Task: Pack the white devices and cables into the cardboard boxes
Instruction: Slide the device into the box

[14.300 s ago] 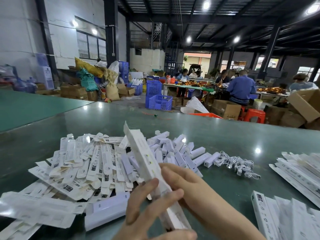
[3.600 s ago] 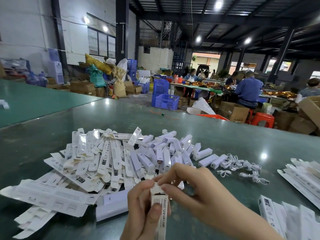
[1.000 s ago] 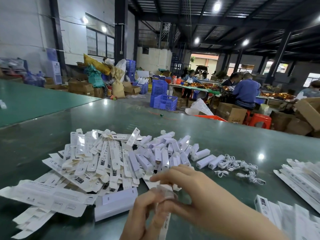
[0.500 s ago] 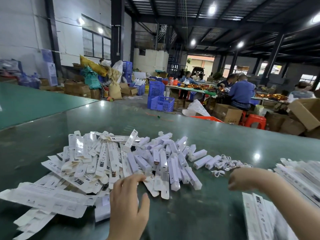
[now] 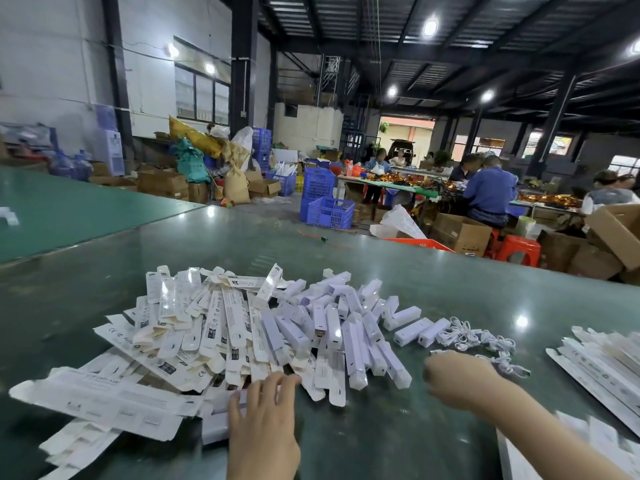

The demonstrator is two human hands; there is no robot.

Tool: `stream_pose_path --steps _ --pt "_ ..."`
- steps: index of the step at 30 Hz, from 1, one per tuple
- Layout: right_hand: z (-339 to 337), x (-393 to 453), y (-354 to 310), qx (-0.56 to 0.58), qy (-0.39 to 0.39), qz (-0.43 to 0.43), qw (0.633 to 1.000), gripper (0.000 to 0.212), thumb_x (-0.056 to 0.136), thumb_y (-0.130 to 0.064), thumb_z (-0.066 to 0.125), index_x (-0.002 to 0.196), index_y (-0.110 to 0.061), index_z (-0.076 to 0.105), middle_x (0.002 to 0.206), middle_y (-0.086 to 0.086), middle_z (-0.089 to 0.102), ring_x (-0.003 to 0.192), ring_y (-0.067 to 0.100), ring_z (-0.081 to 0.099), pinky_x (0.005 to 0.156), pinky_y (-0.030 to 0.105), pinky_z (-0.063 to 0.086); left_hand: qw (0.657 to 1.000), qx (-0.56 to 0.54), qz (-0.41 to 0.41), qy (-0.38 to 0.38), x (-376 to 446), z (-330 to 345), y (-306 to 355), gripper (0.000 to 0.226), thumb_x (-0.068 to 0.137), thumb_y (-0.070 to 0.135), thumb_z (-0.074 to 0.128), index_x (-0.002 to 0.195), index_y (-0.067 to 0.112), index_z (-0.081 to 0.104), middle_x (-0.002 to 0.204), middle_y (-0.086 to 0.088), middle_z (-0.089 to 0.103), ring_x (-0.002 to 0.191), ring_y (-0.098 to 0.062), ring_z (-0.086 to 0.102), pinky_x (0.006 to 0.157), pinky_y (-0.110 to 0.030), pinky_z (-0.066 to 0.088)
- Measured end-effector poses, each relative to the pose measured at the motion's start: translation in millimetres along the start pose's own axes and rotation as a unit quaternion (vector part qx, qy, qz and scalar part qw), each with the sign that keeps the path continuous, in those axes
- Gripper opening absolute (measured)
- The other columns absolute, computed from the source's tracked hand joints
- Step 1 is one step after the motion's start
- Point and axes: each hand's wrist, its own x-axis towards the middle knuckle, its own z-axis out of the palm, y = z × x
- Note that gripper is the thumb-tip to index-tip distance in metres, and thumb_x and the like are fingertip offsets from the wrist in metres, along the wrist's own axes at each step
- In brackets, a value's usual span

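Note:
A heap of flat, unfolded white cartons (image 5: 194,327) covers the left of the green table (image 5: 433,271). Beside it lie several white bar-shaped devices (image 5: 349,323), and to their right a small tangle of white cables (image 5: 478,341). My left hand (image 5: 263,424) reaches forward with straight fingers, its tips touching the near edge of the carton heap. My right hand (image 5: 457,379) hovers blurred just in front of the cables, fingers bent down, with nothing seen in it. Filled white boxes (image 5: 606,365) are stacked at the right edge, and more white boxes (image 5: 588,445) lie by my right forearm.
A second green table (image 5: 69,209) stands to the left. Beyond the table's far edge are blue crates (image 5: 329,211), brown cardboard boxes (image 5: 460,233), red stools (image 5: 519,247) and people seated at worktables.
My right hand has left the stack at the right and moved left toward the cables. My left hand has slid forward onto the edge of the carton heap.

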Motion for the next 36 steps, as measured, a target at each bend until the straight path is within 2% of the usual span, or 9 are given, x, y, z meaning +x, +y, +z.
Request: stream_pose_path --steps 3,8,14,17,22,24,27,31,36 --pt "-13.4 5.7 -30.8 0.159 0.046 -0.092 0.982 0.025 0.09 -0.036 0.045 0.108 -0.027 0.059 0.111 -0.007 0.062 0.099 0.016 0.059 0.076 0.028 0.044 1.0 0.007 -0.017 0.001 3.0 -0.1 -2.7 0.068 0.084 0.021 0.045 0.14 0.04 0.011 0.152 0.014 0.008 0.141 -0.016 0.005 0.113 -0.05 0.001" --pt "-27.5 15.4 -86.7 0.213 0.113 -0.204 0.949 0.028 0.093 -0.027 0.044 0.118 -0.03 0.056 0.118 -0.006 0.057 0.108 0.016 0.053 0.086 0.031 0.045 0.999 0.009 -0.042 -0.021 7.5 4.7 -7.4 0.07 0.087 0.027 0.05 0.143 0.037 0.01 0.15 0.018 0.018 0.139 -0.009 0.015 0.112 -0.056 0.002" --pt "-23.4 35.7 -123.3 0.049 0.034 -0.199 0.978 0.048 0.088 -0.049 0.052 0.125 -0.018 0.054 0.13 0.006 0.051 0.124 0.026 0.037 0.102 0.044 0.026 0.998 0.023 -0.046 -0.021 10.8 9.0 -4.7 0.069 0.088 0.027 0.05 0.141 0.041 0.01 0.143 0.023 0.025 0.138 -0.01 0.015 0.103 -0.069 -0.008" --pt "-18.9 38.9 -119.8 0.054 -0.021 -0.209 0.976 0.075 0.071 -0.059 0.069 0.132 -0.022 0.044 0.139 0.003 0.038 0.131 0.025 0.029 0.105 0.048 0.021 0.997 0.046 -0.066 -0.013 14.3 8.1 -8.4 0.089 0.089 0.022 0.055 0.146 0.033 -0.012 0.151 0.017 0.017 0.144 -0.018 -0.001 0.094 -0.077 -0.016" --pt "-20.8 39.0 -110.3 0.037 -0.034 -0.253 0.966 0.058 0.07 -0.043 0.077 0.119 -0.025 0.053 0.124 0.0 0.051 0.117 0.022 0.045 0.092 0.04 0.026 0.999 0.037 -0.023 0.002 12.9 10.2 -7.0 0.117 0.082 0.005 0.053 0.12 0.032 -0.055 0.154 0.009 -0.004 0.142 -0.025 -0.017 0.082 -0.069 -0.035" --pt "-24.8 36.2 -108.9 -0.006 -0.005 -0.264 0.965 0.044 0.08 -0.031 0.069 0.121 -0.019 0.058 0.108 0.003 0.059 0.105 0.026 0.052 0.085 0.036 0.032 1.0 0.017 -0.015 0.018 11.2 9.7 -4.8 0.109 0.08 0.008 0.052 0.131 0.034 -0.041 0.153 0.011 -0.005 0.14 -0.023 -0.015 0.087 -0.067 -0.033" --pt "-33.0 30.1 -104.5 -0.029 0.063 -0.265 0.962 0.018 0.085 -0.012 0.05 0.092 -0.005 0.065 0.073 0.005 0.05 0.075 0.028 0.05 0.062 0.029 0.035 0.997 -0.036 -0.019 0.066 9.4 8.9 -2.6 0.091 0.08 0.011 0.046 0.14 0.036 -0.019 0.151 0.017 0.003 0.14 -0.019 -0.006 0.1 -0.064 -0.026" --pt "-57.2 18.6 -86.2 0.12 0.22 -0.217 0.943 0.017 0.09 -0.013 0.047 0.09 -0.01 0.064 0.095 0.003 0.063 0.083 0.022 0.057 0.071 0.031 0.047 0.974 -0.154 0.012 0.169 5.7 5.0 2.6 0.086 0.054 0.003 0.072 0.134 0.016 0.044 0.131 0.002 0.052 0.127 -0.026 0.038 0.108 -0.067 0.009" --pt "-104.4 -16.1 -72.0 0.322 0.486 -0.223 0.781 0.004 0.082 0.001 0.066 0.084 -0.003 0.068 0.08 0.007 0.065 0.068 0.018 0.058 0.065 0.027 0.05 0.94 -0.231 0.044 0.248 3.8 1.5 2.5 0.074 0.062 0.021 0.06 0.131 0.01 0.038 0.136 -0.008 0.051 0.131 -0.024 0.027 0.112 -0.045 0.0"
